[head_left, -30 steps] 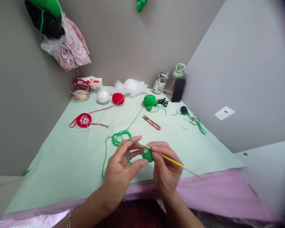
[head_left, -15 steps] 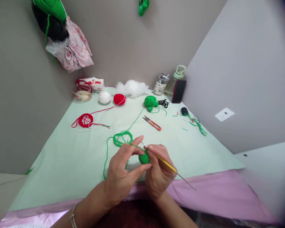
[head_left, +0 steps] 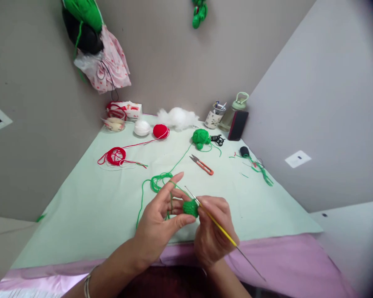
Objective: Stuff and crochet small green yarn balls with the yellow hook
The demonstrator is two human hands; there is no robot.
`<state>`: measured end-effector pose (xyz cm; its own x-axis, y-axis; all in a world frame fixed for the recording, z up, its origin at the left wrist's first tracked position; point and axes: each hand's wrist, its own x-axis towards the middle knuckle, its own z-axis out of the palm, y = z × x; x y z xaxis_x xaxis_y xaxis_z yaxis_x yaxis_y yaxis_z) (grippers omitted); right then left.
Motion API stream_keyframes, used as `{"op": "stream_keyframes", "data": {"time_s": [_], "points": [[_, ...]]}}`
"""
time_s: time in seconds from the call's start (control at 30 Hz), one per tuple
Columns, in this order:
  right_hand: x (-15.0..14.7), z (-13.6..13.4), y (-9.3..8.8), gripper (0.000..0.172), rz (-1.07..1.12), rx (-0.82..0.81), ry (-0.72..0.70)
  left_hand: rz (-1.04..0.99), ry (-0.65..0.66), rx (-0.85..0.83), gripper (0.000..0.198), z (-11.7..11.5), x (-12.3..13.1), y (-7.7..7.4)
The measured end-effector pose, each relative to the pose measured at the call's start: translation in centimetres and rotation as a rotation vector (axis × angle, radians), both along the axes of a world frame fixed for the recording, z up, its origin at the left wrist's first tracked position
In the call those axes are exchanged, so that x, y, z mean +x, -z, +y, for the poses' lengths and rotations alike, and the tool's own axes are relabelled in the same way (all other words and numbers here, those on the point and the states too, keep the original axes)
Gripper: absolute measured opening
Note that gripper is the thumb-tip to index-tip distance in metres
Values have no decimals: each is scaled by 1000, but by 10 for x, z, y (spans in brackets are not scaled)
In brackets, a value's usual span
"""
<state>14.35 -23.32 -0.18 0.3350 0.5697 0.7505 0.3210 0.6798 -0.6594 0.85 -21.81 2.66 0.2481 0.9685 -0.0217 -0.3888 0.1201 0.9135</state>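
My left hand (head_left: 161,215) pinches a small green crochet piece (head_left: 190,208) between thumb and fingers, its index finger raised with green yarn running over it. In my right hand (head_left: 216,227) is a crochet hook (head_left: 225,232) with a yellow grip and thin metal ends. The hook's upper tip points up and left, just above the crochet piece, and its shaft passes by the piece's right edge. Whether a loop sits on the shaft is too small to tell. Behind my left hand lies a loose coil of green yarn (head_left: 157,182), with a strand leading to a green yarn ball (head_left: 200,137).
Orange thread snips (head_left: 205,166) lie beyond my hands. Further left are a red yarn coil (head_left: 116,156), a red ball (head_left: 161,131) and a white ball (head_left: 142,128). White stuffing (head_left: 178,118), a pen cup (head_left: 214,116), a bottle (head_left: 230,116) and a phone (head_left: 238,126) line the back.
My right hand has moved slightly right and down with the hook, which now shows more of its upper shaft. More of the crochet piece is visible. The whole view has shifted a little.
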Motion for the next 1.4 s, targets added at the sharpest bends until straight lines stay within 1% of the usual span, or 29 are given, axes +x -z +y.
{"op": "stream_keyframes", "data": {"time_s": [0.07,0.17,0.23,0.3,0.37,0.5,0.63,0.67,0.73,0.8,0.83,0.93,1.0,1.03,1.1,1.2,1.3,1.4], "points": [[5,-2,0,49,-56,-13,-51,-46,-4,1,89,1,-1,-2],[12,-2,-6,46,-159,-52,-116,-48,-1,42,89,4,-4,-5],[12,0,-10,43,-186,-48,-112,-33,11,60,87,4,-7,-6],[10,1,-13,39,-158,-21,-109,-23,14,74,84,4,-9,-5],[5,3,-14,35,-89,-14,-136,-11,6,90,81,4,-10,-3],[0,5,-13,26,102,-81,-254,-6,9,107,76,3,-10,-1],[5,11,-13,12,323,-217,-404,-27,35,97,72,5,-10,-1],[6,12,-14,11,381,-258,-435,-32,45,95,72,6,-11,-2],[9,14,-15,12,461,-315,-482,-41,61,95,71,6,-11,-2],[11,13,-16,11,449,-316,-484,-33,44,101,70,6,-10,-2],[10,12,-16,10,400,-288,-460,-20,22,105,69,6,-9,-2],[8,3,-16,20,205,-164,-329,19,-60,111,69,4,-7,-1],[6,-1,-15,23,145,-108,-275,4,-72,91,73,3,-6,-2],[6,-1,-14,22,147,-100,-275,-16,-60,74,75,3,-5,-2],[9,1,-13,19,189,-131,-330,-60,-16,39,76,3,-6,-2],[16,10,-13,13,296,-235,-458,-64,48,16,73,6,-9,-4],[24,16,-16,16,354,-305,-558,-4,77,37,69,8,-13,-6],[32,18,-21,17,342,-336,-644,42,95,66,67,8,-14,-8]]}}
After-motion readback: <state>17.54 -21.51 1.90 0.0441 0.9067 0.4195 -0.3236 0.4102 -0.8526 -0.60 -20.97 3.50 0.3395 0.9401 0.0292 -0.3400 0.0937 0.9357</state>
